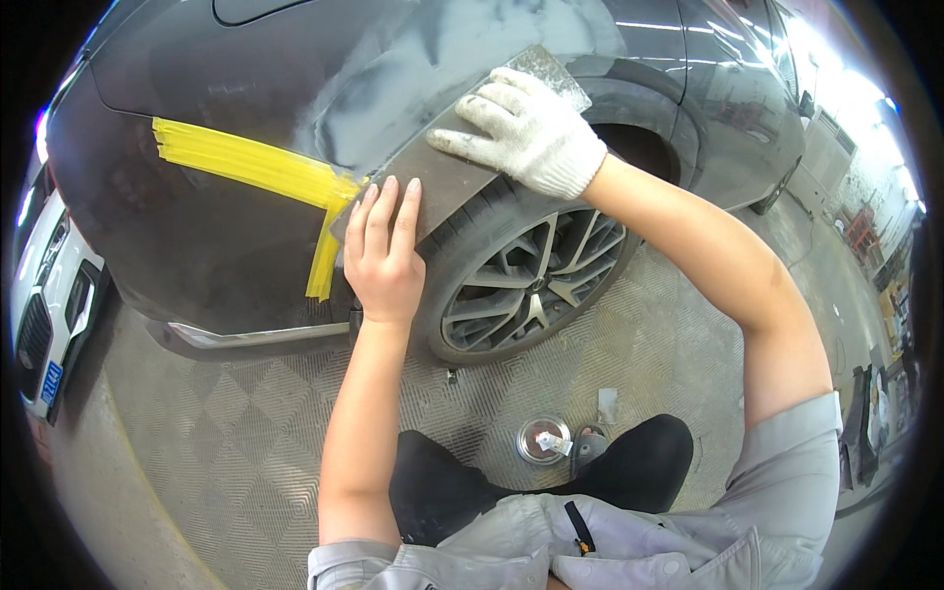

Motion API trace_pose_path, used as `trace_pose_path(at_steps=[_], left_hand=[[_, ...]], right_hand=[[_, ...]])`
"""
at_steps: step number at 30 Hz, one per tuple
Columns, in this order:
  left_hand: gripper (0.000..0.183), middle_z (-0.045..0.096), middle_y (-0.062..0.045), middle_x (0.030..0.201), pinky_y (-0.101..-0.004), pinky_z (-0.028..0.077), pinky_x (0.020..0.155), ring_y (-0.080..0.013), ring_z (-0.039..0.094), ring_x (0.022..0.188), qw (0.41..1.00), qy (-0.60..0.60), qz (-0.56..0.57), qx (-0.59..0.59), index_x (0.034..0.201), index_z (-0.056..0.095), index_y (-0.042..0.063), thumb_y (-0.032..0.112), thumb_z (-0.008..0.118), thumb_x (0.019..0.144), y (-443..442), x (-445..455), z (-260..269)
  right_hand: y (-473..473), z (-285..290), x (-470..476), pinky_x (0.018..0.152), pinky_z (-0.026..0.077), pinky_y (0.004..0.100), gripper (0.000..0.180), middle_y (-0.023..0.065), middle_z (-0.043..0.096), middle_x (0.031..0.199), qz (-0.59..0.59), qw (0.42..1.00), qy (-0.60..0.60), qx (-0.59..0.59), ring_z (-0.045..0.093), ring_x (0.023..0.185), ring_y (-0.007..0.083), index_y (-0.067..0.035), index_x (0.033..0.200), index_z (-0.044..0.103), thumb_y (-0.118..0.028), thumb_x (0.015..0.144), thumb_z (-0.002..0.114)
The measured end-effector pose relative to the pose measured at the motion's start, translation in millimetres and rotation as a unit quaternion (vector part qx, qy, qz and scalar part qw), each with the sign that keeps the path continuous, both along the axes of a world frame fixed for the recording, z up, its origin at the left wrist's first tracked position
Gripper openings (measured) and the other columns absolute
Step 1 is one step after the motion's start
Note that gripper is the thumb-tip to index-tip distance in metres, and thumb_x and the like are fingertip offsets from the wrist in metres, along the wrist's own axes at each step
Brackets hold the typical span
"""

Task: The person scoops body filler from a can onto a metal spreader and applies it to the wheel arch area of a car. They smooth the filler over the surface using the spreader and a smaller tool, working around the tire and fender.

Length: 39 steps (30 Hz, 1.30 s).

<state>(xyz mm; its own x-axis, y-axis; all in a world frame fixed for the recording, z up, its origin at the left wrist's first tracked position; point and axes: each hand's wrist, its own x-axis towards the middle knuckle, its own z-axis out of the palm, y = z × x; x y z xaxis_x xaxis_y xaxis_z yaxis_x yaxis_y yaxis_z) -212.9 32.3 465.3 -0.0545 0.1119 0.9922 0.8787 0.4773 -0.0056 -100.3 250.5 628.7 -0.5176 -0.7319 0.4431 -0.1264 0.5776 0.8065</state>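
Note:
A long, thin grey-brown sheet (442, 193) lies slantwise along the edge of a dark car's rear wheel arch, above the tyre (472, 236). My bare left hand (385, 243) rests its fingertips on the sheet's lower left end. In a white knit glove, my right hand (520, 129) presses on its upper part with the fingers spread. Pale grey filler or primer (391, 81) covers the body panel (236, 66) just above the sheet. Yellow masking tape (243, 164) runs across the panel to the arch, with a short strip going down beside my left hand.
On the patterned floor (243, 442) between my legs stands a round tin (532, 451) with a small tube on it. Near it lies a small flat plate (608, 405). A white car (51, 295) stands at the far left. Shop equipment (863, 236) lines the right side.

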Motion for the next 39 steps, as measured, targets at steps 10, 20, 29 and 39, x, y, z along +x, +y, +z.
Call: trace_pose_path(at_steps=[10,20,29,39], left_hand=[[0.072,0.073,-0.006,0.142,-0.0449,0.058,0.111,-0.0329,0.069,0.130,0.998,-0.018,-0.061,0.001,0.143,0.081,0.018,-0.015,0.063,0.082,-44.2,-16.4,95.4],[0.074,0.077,-0.010,0.143,-0.0457,0.055,0.116,-0.0345,0.072,0.131,0.999,-0.025,-0.039,0.000,0.141,0.082,0.015,-0.015,0.061,0.078,-32.4,-14.4,55.8],[0.063,0.076,-0.008,0.146,-0.0457,0.058,0.119,-0.0321,0.072,0.133,0.999,0.038,0.031,0.003,0.138,0.085,0.017,-0.010,0.063,0.085,4.6,-10.6,5.8],[0.064,0.075,-0.004,0.137,-0.0448,0.060,0.107,-0.0311,0.071,0.126,0.999,0.030,-0.014,0.004,0.138,0.083,0.020,-0.009,0.066,0.084,-30.0,-0.6,97.4]], right_hand=[[-41.3,95.5,-10.8,0.084,0.056,0.0516,0.027,0.0059,0.071,0.103,-0.008,0.999,0.047,0.013,0.072,0.094,0.0288,-0.026,0.123,0.082,-0.026,0.102,0.064],[-19.6,47.8,-25.2,0.100,0.058,0.0456,0.047,0.0070,0.069,0.125,0.037,0.999,0.016,-0.022,0.069,0.109,0.0291,-0.025,0.141,0.078,-0.021,0.095,0.069],[10.2,-10.3,-7.1,0.123,0.053,0.0541,0.058,0.0085,0.065,0.134,0.016,0.999,0.044,-0.020,0.065,0.126,0.0312,-0.030,0.149,0.078,-0.021,0.092,0.069],[-22.1,79.4,0.2,0.105,0.057,0.0465,0.048,0.0091,0.072,0.128,-0.028,0.998,0.057,-0.009,0.071,0.117,0.0293,-0.028,0.144,0.078,-0.018,0.098,0.068]])
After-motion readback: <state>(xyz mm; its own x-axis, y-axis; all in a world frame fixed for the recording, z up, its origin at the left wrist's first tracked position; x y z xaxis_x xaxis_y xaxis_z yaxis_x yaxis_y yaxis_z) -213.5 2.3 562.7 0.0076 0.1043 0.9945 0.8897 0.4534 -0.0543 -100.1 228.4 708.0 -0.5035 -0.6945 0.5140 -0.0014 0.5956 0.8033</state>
